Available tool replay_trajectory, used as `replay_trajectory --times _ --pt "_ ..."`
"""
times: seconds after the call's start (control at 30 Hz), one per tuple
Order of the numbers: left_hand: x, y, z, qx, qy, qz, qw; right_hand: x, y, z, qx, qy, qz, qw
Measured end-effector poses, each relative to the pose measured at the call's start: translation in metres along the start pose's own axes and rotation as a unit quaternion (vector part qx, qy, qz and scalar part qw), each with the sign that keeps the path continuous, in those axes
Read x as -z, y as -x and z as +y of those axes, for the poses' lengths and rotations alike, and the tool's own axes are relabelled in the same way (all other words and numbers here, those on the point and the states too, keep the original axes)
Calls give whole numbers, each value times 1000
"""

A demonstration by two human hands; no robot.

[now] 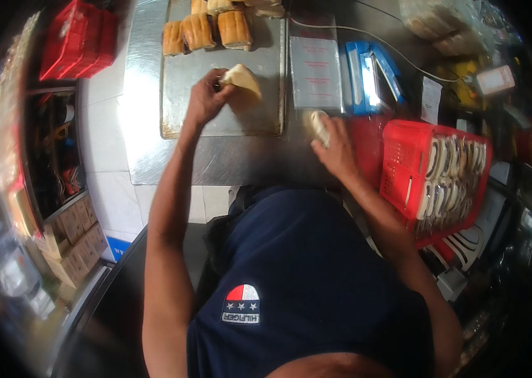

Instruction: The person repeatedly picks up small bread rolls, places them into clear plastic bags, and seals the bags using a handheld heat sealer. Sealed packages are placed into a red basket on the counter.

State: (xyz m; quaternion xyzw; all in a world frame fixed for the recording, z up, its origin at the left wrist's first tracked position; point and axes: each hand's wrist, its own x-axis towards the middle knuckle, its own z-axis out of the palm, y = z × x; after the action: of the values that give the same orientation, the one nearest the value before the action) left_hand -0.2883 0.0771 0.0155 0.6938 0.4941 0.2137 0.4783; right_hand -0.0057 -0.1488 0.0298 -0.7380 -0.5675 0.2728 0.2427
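Observation:
My left hand point(207, 99) grips a piece of pale-sided bread point(242, 81) above the bare front part of a metal baking tray point(221, 113). Several golden-topped bread pieces point(234, 29) sit at the tray's far end. To the right of the tray, my right hand point(339, 149) holds another piece of bread point(319, 126), blurred, over the steel table. Just beyond that hand lies a stack of clear plastic bags point(315, 71) with red print. A blue impulse sealer point(363, 80) stands beside the bags.
Close by my right forearm, a red plastic crate point(400, 175) holds rows of bagged bread point(455, 175). A white cable point(379, 38) crosses the table's far right, near a paper slip point(431, 99). Red crates point(79, 42) and cardboard boxes point(74, 245) stand to the left.

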Motion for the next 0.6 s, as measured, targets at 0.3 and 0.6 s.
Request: replay_trajectory --times 0.3,0.6 --pt "-123 -16 44 -303 -173 -79 934 19 -50 -8 -41 -90 -1 995" --pt "-159 -51 23 -330 -231 -117 908 29 -107 64 139 80 -62 985"
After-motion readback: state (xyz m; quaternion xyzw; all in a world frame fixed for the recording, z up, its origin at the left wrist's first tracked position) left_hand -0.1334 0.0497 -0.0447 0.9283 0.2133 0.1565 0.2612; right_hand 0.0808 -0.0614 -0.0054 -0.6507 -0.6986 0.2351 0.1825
